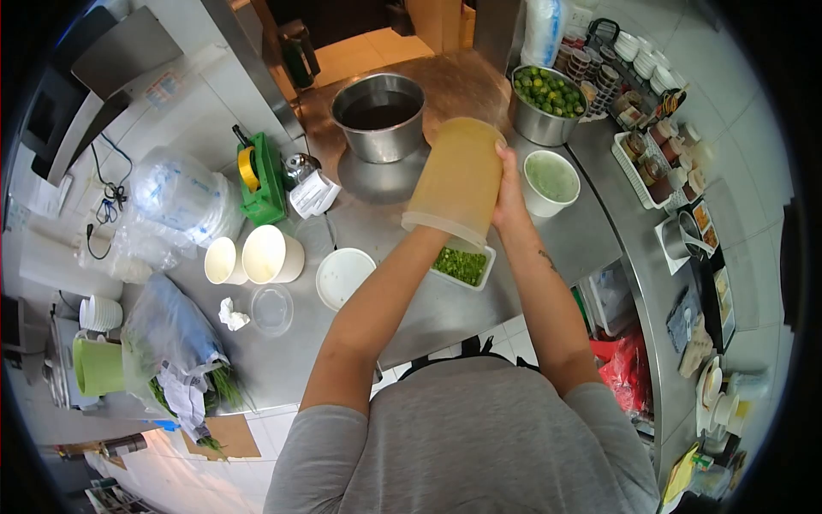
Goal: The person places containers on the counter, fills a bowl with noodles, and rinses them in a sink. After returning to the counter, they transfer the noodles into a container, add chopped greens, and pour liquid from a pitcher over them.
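Observation:
A tall, yellowish translucent plastic container [458, 167] is held tilted over the counter, its wide rim towards me. My right hand [509, 184] grips its right side. My left forearm reaches to the rim, and the left hand is hidden by the container; whether it is inside or beneath cannot be told. Below the rim sits a white tray [486, 276] of chopped green herbs [462, 264]. Right of my right hand stands a white tub [552, 182] with pale green contents. Behind the container is a steel pot [379, 141] of dark liquid.
A steel pot of small green citrus fruits [548, 92] stands at the back right. On the left are paper tubs [272, 255], a white lid [345, 278], a green tape dispenser [261, 180] and bagged greens [175, 330]. Sauce bottles fill a white basket [640, 176].

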Motion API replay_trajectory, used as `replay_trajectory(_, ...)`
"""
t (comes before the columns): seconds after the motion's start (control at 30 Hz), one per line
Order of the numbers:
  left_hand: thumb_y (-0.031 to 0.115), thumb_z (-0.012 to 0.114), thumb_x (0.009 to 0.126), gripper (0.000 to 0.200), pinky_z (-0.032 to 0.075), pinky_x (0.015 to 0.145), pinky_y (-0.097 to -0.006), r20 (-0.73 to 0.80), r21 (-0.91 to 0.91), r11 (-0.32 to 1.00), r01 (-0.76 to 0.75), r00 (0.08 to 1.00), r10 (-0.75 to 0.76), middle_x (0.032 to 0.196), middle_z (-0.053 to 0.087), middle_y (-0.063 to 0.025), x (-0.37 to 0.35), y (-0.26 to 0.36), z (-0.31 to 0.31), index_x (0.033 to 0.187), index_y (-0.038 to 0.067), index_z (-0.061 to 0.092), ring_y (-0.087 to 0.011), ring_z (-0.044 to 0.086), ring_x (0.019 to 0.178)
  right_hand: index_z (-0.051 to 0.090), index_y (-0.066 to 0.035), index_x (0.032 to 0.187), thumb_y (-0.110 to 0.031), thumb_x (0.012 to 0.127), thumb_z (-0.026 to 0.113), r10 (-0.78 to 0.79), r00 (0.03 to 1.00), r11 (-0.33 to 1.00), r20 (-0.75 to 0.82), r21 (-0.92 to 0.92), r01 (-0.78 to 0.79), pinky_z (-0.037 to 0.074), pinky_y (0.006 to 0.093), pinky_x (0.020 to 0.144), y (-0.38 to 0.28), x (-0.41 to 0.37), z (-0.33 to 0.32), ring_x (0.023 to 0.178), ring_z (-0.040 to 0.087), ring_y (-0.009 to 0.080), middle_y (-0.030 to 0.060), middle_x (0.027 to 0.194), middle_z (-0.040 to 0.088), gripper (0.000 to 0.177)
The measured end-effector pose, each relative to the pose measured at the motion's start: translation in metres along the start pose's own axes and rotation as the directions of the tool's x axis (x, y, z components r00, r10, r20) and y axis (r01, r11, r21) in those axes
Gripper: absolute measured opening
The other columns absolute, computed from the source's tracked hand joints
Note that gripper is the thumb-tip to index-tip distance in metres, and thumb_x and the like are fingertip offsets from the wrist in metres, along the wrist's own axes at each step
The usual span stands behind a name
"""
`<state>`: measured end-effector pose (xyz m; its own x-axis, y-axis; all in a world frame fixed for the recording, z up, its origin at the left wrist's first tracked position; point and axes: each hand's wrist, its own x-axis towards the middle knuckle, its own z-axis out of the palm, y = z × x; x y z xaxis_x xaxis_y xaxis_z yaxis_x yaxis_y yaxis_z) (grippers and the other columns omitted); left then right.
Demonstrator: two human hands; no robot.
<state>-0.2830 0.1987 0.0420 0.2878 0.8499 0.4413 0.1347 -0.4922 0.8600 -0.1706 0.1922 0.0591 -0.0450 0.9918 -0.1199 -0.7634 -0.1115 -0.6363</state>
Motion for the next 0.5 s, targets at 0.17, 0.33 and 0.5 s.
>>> replay_trajectory(0.17,0.02,0.062,0.088,0.036,0.048,0.087,-0.0361,0.015,0.005,0.999,-0.033,0.999,0.033,0.111,0.06,-0.013,-0.005,-0.004,-0.005,0.119,0.004,0.056,-0.0266,0.058,0.104,0.051,-0.002,0.125,-0.047,0.086,0.056,-0.002,0.999,0.997,0.055,0.079,-0.003,0.051,0.0373,0.088,-0.01,-0.004,0.001,0.104,0.06,0.0248,0.0135,0.116,0.059,0.059)
replay_trajectory(0.33,0.021,0.062,0.088,0.036,0.048,0.087,-0.036,0.03,0.007,0.998,-0.063,0.998,0.062,0.111,0.06,-0.0127,-0.012,-0.011,-0.012,0.119,0.004,0.055,-0.026,0.058,0.104,0.051,-0.002,0.125,-0.049,0.087,0.054,-0.089,0.994,0.993,0.059,-0.074,0.093,0.051,0.0368,0.089,0.004,0.002,0.001,0.104,0.06,0.0244,0.0135,0.116,0.06,0.06)
replay_trajectory(0.5,0.024,0.061,0.089,0.041,0.045,0.092,-0.036,0.11,0.207,0.971,-0.118,0.989,0.097,0.118,0.056,-0.0137,-0.015,-0.003,-0.016,0.123,0.003,0.05,-0.0268,0.054,0.11,0.051,-0.002,0.123,-0.046,0.088,0.054,-0.047,0.996,0.999,0.076,-0.008,0.047,0.051,0.0361,0.088,-0.008,-0.009,0.009,0.103,0.06,0.0229,0.0125,0.113,0.06,0.056)
